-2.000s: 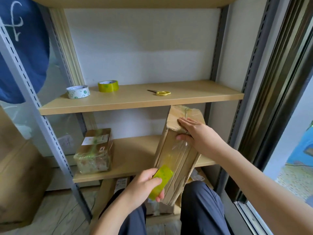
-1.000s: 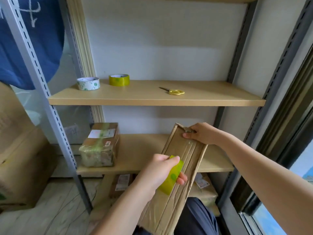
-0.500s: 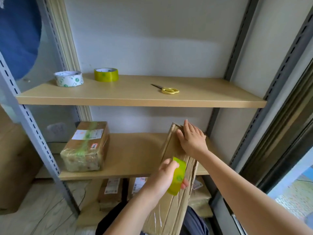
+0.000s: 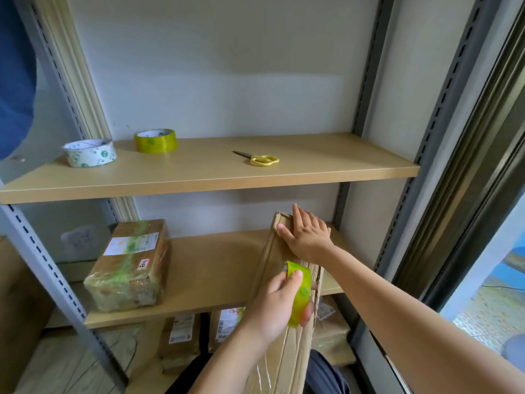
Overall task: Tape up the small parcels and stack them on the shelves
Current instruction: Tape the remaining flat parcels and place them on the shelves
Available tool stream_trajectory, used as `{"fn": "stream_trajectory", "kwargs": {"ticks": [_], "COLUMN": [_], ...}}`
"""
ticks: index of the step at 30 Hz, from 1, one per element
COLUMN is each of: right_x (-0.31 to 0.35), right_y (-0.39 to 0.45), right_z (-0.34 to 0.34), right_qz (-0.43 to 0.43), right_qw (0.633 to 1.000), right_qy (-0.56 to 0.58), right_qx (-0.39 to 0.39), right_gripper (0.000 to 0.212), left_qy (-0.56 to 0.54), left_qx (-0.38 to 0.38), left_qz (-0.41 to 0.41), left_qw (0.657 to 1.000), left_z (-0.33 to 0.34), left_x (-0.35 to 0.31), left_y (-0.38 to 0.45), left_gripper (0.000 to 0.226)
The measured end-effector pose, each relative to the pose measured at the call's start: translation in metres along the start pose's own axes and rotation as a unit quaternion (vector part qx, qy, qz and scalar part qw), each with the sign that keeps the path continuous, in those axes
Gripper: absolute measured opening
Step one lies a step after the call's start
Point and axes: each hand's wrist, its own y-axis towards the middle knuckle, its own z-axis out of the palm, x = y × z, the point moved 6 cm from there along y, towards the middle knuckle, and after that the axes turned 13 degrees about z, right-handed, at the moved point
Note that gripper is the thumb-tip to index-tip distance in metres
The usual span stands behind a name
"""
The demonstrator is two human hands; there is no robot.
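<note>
Long flat parcel (image 4: pixel 287 294) standing tall on end before the lower shelf (image 4: pixel 216 268), top pressed under the flat, spread right hand (image 4: pixel 308 237), left hand (image 4: pixel 279 304) fingers clamped on the yellow tape roll (image 4: pixel 300 291) lower down its long side.

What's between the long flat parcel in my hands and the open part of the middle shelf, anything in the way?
Nothing visible. The long parcel stands at the right end of the middle shelf, whose bare stretch lies just left of it. The only thing there, the taped box, sits apart at the left end. Your right hand steadies the parcel's top.
</note>
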Motion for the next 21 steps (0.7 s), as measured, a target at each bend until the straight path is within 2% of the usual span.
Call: {"fn": "stream_trajectory", "kwargs": {"ticks": [3, 6, 10, 14, 17, 21], "right_x": [-0.001, 0.001, 0.008, 0.004, 0.004, 0.004], "right_y": [0.004, 0.009, 0.010, 0.010, 0.010, 0.012], "right_z": [0.002, 0.003, 0.006, 0.006, 0.005, 0.008], "right_qz": [-0.004, -0.007, -0.013, -0.015, -0.014, -0.015], "right_qw": [1.000, 0.999, 0.999, 0.998, 0.998, 0.998], "right_qy": [-0.019, -0.037, -0.052, -0.057, -0.055, -0.055], "right_qx": [0.006, 0.015, 0.002, -0.017, -0.027, -0.027], "right_gripper": [0.081, 0.083, 0.084, 0.084, 0.083, 0.083], "left_qy": [0.008, 0.002, -0.013, 0.004, -0.020, -0.040], "left_qx": [-0.022, -0.023, -0.057, -0.028, 0.006, 0.006], "left_qz": [-0.022, -0.035, -0.044, -0.063, -0.053, -0.037], "left_qw": [0.999, 0.999, 0.997, 0.998, 0.998, 0.999], "left_z": [-0.001, -0.004, -0.014, -0.011, -0.006, -0.009], "left_x": [-0.007, 0.007, 0.012, 0.005, 0.001, 0.006], "left_y": [-0.005, -0.013, -0.018, -0.021, -0.025, -0.027], "left_gripper": [0.070, 0.047, 0.042, 0.030, 0.035, 0.041]}}
